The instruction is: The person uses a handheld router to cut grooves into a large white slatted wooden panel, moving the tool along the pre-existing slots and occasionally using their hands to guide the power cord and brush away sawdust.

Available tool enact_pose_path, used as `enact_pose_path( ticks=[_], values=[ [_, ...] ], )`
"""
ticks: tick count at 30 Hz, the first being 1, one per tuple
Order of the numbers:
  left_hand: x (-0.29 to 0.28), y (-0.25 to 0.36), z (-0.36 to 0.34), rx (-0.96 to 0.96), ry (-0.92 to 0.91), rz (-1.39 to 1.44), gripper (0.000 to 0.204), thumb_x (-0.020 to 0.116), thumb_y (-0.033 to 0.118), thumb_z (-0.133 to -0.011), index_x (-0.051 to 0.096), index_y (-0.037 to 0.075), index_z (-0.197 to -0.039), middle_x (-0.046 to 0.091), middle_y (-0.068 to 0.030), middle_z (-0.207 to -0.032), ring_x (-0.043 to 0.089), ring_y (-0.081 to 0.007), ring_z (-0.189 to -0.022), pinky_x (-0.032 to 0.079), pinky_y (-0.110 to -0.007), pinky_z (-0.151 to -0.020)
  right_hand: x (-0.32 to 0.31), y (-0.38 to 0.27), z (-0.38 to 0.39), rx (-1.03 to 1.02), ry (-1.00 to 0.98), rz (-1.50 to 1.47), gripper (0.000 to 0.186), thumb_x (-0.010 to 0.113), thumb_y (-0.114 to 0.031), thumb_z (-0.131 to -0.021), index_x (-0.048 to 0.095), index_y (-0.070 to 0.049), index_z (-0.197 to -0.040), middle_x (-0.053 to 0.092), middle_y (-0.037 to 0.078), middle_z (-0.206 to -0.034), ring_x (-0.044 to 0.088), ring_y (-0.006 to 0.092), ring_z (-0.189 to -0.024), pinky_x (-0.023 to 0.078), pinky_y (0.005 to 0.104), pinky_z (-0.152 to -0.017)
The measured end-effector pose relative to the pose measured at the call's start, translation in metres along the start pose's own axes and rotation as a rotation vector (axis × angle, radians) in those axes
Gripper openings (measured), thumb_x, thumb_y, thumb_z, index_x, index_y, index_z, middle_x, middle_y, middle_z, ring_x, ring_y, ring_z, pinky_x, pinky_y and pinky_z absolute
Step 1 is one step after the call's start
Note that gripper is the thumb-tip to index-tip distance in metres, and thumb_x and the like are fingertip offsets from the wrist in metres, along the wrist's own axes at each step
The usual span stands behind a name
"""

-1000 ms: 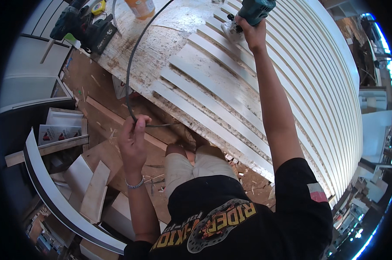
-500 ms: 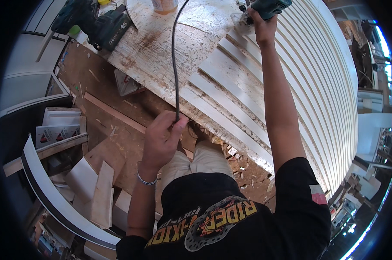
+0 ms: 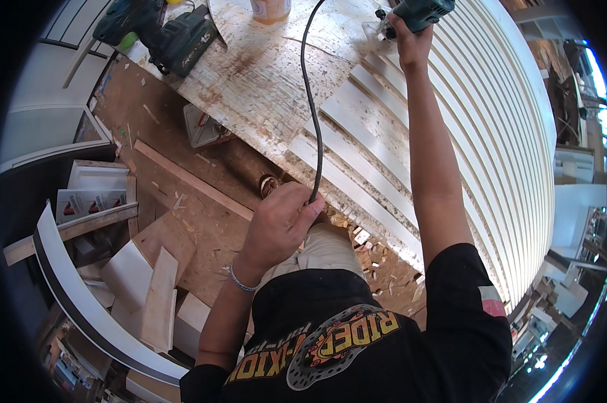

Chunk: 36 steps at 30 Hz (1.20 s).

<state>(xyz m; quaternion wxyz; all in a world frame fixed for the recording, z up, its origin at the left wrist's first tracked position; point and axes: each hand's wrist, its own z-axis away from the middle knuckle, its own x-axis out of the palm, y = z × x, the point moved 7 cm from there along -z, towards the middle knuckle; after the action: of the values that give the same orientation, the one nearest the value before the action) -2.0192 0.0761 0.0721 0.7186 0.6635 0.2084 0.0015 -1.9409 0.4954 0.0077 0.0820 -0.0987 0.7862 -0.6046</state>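
My right hand (image 3: 413, 47) reaches out to the far right and is wrapped round a dark green trim router (image 3: 421, 12). The router's clear base rests at the far end of the white slatted panel (image 3: 498, 141), where the tip is partly cut off by the frame's top edge. Close to my body, just off the table's near edge, my left hand (image 3: 276, 225) pinches a black power cord (image 3: 309, 94) between thumb and fingers. From that pinch the cord runs up across the table and out of view at the top.
White strips (image 3: 364, 117) lie stepped on the dusty worktable (image 3: 256, 94). Dark green cordless tools (image 3: 182, 43) and a tub of amber stuff (image 3: 271, 9) stand at the far left. Board offcuts (image 3: 159, 295) and a long wooden strip (image 3: 189, 178) lie on the floor.
My left hand has moved to the right, carrying the cord with it. My right hand and the router have barely shifted. A sandalled foot now shows beside the table's edge.
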Motion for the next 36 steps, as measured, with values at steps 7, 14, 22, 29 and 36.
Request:
enact_pose_path(
  ticks=[7, 14, 22, 29, 36],
  values=[
    [-0.001, 0.003, -0.001, 0.044, 0.015, -0.023, 0.016, 0.069, 0.012, -0.098, 0.066, -0.004, -0.094, 0.066, -0.0171, -0.089, 0.066, -0.0342, -0.082, 0.052, -0.043, -0.076, 0.01, -0.003, 0.003, 0.026, -0.032, -0.029, 0.033, 0.07, -0.006, -0.088, 0.057, -0.002, -0.118, 0.069, 0.01, -0.098, 0.068, 0.0199, -0.081, 0.056, 0.034, -0.067],
    [0.0, 0.008, -0.002, 0.062, 0.015, -0.036, 0.017, 0.069, 0.012, -0.098, 0.066, -0.004, -0.096, 0.066, -0.0172, -0.09, 0.066, -0.0348, -0.083, 0.052, -0.044, -0.076, 0.009, -0.001, 0.012, 0.001, -0.037, 0.012, 0.032, 0.07, -0.006, -0.089, 0.058, -0.003, -0.118, 0.069, 0.008, -0.098, 0.067, 0.0186, -0.081, 0.055, 0.0338, -0.07],
    [0.005, 0.013, 0.001, 0.085, -0.006, -0.039, 0.009, 0.068, 0.007, -0.097, 0.069, -0.002, -0.098, 0.068, -0.0132, -0.09, 0.065, -0.0283, -0.082, 0.053, -0.038, -0.076, 0.01, 0.002, 0.02, -0.012, -0.042, -0.01, 0.032, 0.07, -0.006, -0.089, 0.059, -0.001, -0.118, 0.069, 0.008, -0.101, 0.066, 0.0178, -0.086, 0.055, 0.0337, -0.075],
    [0.009, 0.017, 0.004, 0.099, -0.005, -0.043, 0.009, 0.068, 0.007, -0.097, 0.07, -0.002, -0.097, 0.068, -0.0133, -0.09, 0.066, -0.0273, -0.082, 0.052, -0.038, -0.075, 0.013, -0.005, 0.025, -0.041, -0.058, -0.019, 0.036, 0.07, -0.008, -0.088, 0.058, -0.001, -0.121, 0.069, 0.009, -0.102, 0.067, 0.0185, -0.086, 0.055, 0.0341, -0.075],
    [0.009, 0.016, 0.008, 0.107, -0.009, -0.069, 0.009, 0.068, 0.007, -0.097, 0.069, -0.002, -0.097, 0.068, -0.0135, -0.09, 0.065, -0.0276, -0.082, 0.052, -0.038, -0.075, 0.015, -0.013, 0.029, -0.007, -0.058, 0.002, 0.035, 0.071, -0.007, -0.088, 0.058, -0.002, -0.12, 0.069, 0.009, -0.1, 0.067, 0.0184, -0.084, 0.056, 0.034, -0.071]
  ],
)
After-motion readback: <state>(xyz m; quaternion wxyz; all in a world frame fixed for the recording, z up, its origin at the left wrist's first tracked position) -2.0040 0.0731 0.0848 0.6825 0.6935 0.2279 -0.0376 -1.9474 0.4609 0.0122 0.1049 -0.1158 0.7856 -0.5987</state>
